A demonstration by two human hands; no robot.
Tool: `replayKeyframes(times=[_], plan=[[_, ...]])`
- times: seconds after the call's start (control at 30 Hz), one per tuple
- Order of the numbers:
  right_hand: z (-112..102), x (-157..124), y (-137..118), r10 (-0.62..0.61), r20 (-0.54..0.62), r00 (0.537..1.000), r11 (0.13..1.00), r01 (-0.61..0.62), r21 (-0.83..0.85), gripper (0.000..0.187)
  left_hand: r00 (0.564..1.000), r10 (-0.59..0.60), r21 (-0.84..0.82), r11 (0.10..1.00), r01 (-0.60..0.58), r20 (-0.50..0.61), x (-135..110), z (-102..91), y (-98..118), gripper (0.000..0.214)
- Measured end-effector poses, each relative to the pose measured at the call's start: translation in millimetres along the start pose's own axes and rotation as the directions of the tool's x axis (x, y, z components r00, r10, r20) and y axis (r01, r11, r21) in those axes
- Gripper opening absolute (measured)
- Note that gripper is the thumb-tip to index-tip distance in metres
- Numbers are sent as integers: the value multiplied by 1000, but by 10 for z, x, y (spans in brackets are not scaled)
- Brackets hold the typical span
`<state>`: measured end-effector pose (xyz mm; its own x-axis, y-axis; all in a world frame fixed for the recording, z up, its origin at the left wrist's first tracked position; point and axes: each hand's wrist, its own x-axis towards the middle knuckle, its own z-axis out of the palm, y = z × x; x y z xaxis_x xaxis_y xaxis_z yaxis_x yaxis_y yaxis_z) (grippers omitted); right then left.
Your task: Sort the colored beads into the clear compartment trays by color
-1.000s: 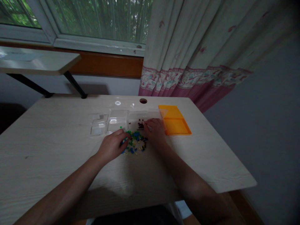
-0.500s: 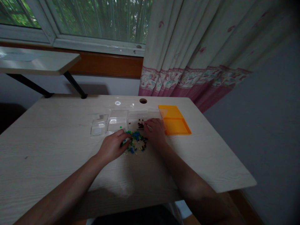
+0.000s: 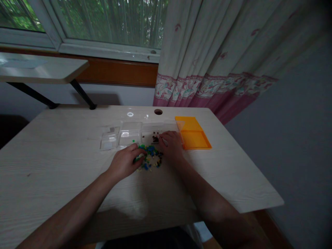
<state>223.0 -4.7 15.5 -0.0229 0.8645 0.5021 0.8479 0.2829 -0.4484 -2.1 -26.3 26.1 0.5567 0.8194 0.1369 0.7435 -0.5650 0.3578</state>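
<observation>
A loose pile of small plastic building bricks (image 3: 151, 150) in blue, green, cream and dark colours lies on the table between my hands. My left hand (image 3: 126, 160) rests at the pile's left side, thumb and fingers curved but apart, with no brick visible between them. Over a clear plastic box (image 3: 149, 128) behind the pile is my right hand (image 3: 171, 143). Its fingertips are pinched together beside several dark brown bricks (image 3: 155, 138) inside; whatever they hold is too small to make out. One green brick (image 3: 133, 141) sits in the clear tray (image 3: 130, 128) to the left.
An orange open case (image 3: 195, 140) stands right of my right hand. A smaller clear container (image 3: 109, 141) is at the far left of the trays. The wooden table (image 3: 64, 145) has a round hole (image 3: 158, 111) near its back edge. A raised shelf (image 3: 46, 67) stands back left.
Almost nothing differs. Both hands stay in place, with only very slight finger movement at the pile and over the clear box.
</observation>
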Motion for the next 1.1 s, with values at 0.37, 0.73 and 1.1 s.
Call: replayKeyframes(times=[0.37,0.73,1.1], plan=[[-2,3,-3,-10,-6,1000,1000,10,-6,18,1000,-4,-8,1000,4,-9,4,24,-28,23],[14,0,4,-9,-2,1000,1000,9,4,18,999,-31,-25,999,32,9,17,55,-29,21],[9,-2,7,-14,-16,1000,1000,14,-3,18,994,-107,-38,994,106,-21,21,14,-36,23]])
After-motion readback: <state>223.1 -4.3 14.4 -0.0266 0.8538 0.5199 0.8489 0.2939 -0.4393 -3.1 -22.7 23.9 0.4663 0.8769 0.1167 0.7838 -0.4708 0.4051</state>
